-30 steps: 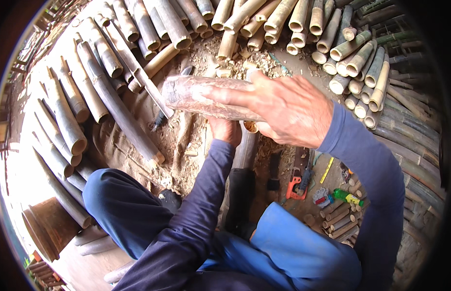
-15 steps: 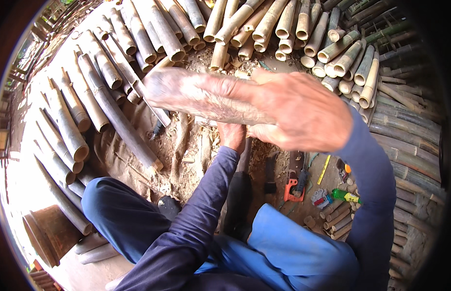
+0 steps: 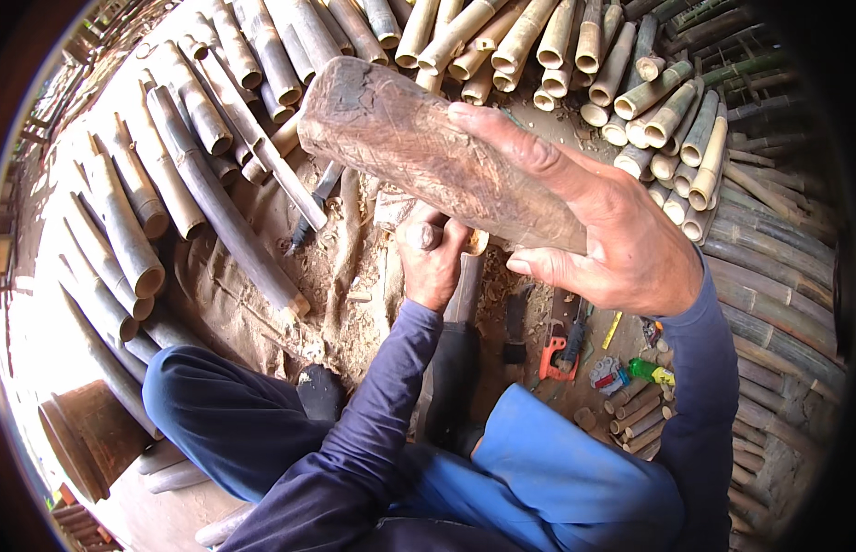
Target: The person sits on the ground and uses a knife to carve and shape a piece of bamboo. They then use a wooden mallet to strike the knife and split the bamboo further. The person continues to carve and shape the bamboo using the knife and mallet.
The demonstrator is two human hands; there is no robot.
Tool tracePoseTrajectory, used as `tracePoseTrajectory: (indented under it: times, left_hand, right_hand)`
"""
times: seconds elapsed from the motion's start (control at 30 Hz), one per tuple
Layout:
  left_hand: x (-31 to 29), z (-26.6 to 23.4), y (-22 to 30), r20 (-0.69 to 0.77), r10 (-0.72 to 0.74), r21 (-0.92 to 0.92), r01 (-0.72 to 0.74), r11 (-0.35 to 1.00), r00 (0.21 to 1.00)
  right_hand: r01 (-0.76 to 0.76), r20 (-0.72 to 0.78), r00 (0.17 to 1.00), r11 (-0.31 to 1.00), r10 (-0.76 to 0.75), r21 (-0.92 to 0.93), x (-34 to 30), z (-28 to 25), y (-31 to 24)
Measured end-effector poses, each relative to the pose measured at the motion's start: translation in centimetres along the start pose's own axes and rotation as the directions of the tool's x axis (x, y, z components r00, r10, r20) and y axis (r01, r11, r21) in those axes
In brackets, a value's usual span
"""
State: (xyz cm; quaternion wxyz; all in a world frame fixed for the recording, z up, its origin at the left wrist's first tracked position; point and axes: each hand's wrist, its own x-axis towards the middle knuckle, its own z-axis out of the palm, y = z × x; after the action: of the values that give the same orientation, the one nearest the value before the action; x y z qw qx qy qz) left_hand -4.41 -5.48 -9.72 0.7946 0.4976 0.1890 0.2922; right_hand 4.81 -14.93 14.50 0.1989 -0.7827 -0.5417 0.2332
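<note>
My right hand (image 3: 621,239) grips a thick, worn wooden block (image 3: 428,147), with fingers along its upper side and the thumb below. The block is tilted and hangs above my left hand (image 3: 431,281). In that left hand, closed, stands a round wooden handle (image 3: 424,236) with its end up; the tool's other end is hidden. Right beside the left fist a bamboo tube (image 3: 467,287) shows its open, cut end. It lies between my legs, near a dark boot (image 3: 451,377).
Many cut bamboo tubes (image 3: 529,46) lie stacked ahead, with more (image 3: 115,230) at the left. A dark-handled blade (image 3: 310,216) rests left of my hands. At the right are an orange-handled saw (image 3: 559,357), a green bottle (image 3: 647,370) and short bamboo pieces (image 3: 635,414). Shavings cover the ground.
The wooden block has risen from low over my left hand and tilted, its left end higher. My left fist and the handle in it are now uncovered.
</note>
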Motion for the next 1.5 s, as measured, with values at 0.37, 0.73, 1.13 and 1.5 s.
tracePoseTrajectory:
  times: [0.37,0.73,1.13,1.5]
  left_hand:
    - [0.2,-1.1,-2.7,0.031,0.105,0.266,-0.109,0.958,0.994]
    - [-0.9,0.2,-6.6,-0.023,-0.137,0.227,0.139,0.964,0.99]
    - [0.9,1.7,-2.8,0.301,-0.128,0.499,-0.042,0.865,0.945]
    - [2.2,2.2,-5.5,0.428,0.219,0.457,-0.419,0.784,0.877]
  right_hand:
    - [-0.048,0.037,0.998,0.995,0.052,-0.084,1.2,1.2,0.7]
    - [0.052,0.215,0.976,0.927,0.032,-0.371,1.9,0.9,-0.9]
    - [-0.047,0.127,0.987,0.923,0.103,-0.381,-0.3,0.5,1.4]
    - [-0.13,-0.07,0.991,0.963,0.116,-0.237,-3.4,2.4,2.7]
